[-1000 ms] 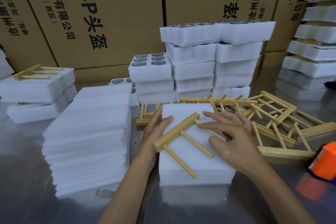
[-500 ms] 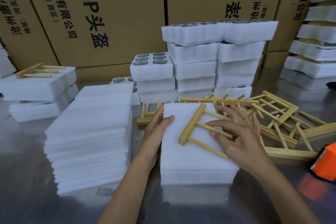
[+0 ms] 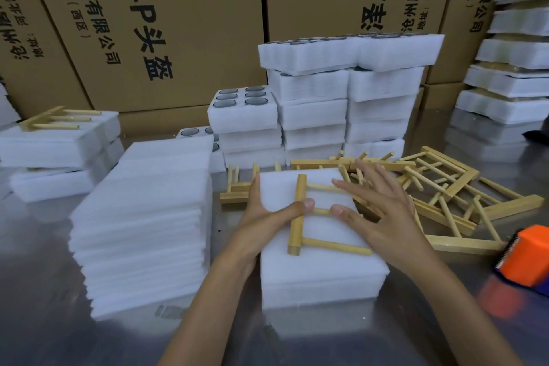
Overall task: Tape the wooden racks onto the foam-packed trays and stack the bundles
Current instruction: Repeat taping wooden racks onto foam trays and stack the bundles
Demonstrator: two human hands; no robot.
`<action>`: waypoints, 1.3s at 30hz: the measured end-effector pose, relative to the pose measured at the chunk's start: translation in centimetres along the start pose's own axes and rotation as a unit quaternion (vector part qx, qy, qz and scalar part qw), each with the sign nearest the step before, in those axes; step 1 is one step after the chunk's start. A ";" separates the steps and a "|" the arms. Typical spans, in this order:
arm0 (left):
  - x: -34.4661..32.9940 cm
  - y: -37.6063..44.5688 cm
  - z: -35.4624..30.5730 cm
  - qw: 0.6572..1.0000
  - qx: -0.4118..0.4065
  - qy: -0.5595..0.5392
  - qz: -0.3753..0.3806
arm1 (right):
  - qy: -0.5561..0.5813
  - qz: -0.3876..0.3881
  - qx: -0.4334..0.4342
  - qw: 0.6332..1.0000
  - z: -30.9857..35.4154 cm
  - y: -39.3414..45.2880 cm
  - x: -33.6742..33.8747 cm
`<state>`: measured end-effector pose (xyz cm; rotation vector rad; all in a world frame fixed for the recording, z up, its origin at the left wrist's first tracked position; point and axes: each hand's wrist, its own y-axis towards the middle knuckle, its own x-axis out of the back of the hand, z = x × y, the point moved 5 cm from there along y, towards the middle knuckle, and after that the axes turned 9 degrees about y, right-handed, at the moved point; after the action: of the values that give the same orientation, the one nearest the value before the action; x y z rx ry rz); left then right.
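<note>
A wooden rack lies flat on the white foam-packed tray in front of me, its bar running away from me and its three pegs pointing right. My left hand rests against the tray's left edge with the thumb pressing on the bar. My right hand hovers flat over the pegs with fingers spread, and its thumb touches the middle peg. An orange tape dispenser sits at the right edge of the metal table.
Several loose racks lie in a heap behind my right hand. A tall stack of foam sheets stands at my left. Stacked foam trays rise behind, finished bundles sit far left, more stacks far right, cardboard boxes behind.
The rack has turned from a diagonal lie to its bar pointing away from me. My left thumb has moved onto the bar, and my right hand has shifted right over the pegs.
</note>
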<state>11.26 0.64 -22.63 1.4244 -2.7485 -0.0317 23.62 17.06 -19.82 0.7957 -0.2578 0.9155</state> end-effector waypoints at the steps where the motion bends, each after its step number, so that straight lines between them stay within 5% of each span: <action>1: -0.1 0.0 -0.1 1.000 -0.001 0.011 0.002 | -0.012 -0.024 -0.013 1.000 -0.4 0.1 0.1; 7: 0.3 -0.5 -0.2 0.997 -0.014 -0.020 -0.076 | -0.037 -0.172 -0.108 0.978 -4.1 0.4 2.9; 13: 0.7 0.0 -1.5 0.992 0.015 -0.004 -0.124 | -0.020 -0.196 -0.192 0.961 -6.0 -0.2 4.1; 22: -0.1 -0.8 -2.0 0.961 -0.102 0.243 -0.084 | -0.143 -0.255 -0.038 0.956 -1.3 -4.4 8.9; 27: 0.0 -0.8 -2.4 0.943 -0.133 0.286 -0.106 | -0.295 -0.367 -0.197 0.860 -4.2 -8.7 17.1; 30: -0.3 -0.8 -2.9 0.931 -0.162 0.314 -0.096 | -0.358 -0.322 -0.265 0.836 -6.5 -9.9 18.6; 36: -0.6 -0.5 -2.9 0.952 -0.062 0.298 -0.006 | -0.364 -0.355 -0.184 0.841 -7.0 -9.8 19.1; 39: -0.3 -0.8 -4.0 0.925 -0.060 0.372 -0.042 | -0.325 -0.406 -0.137 0.843 -6.0 -8.9 20.2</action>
<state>12.27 0.48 -18.67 1.1897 -2.0264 0.2732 42.04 30.46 -17.99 0.8175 -0.5724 -0.2227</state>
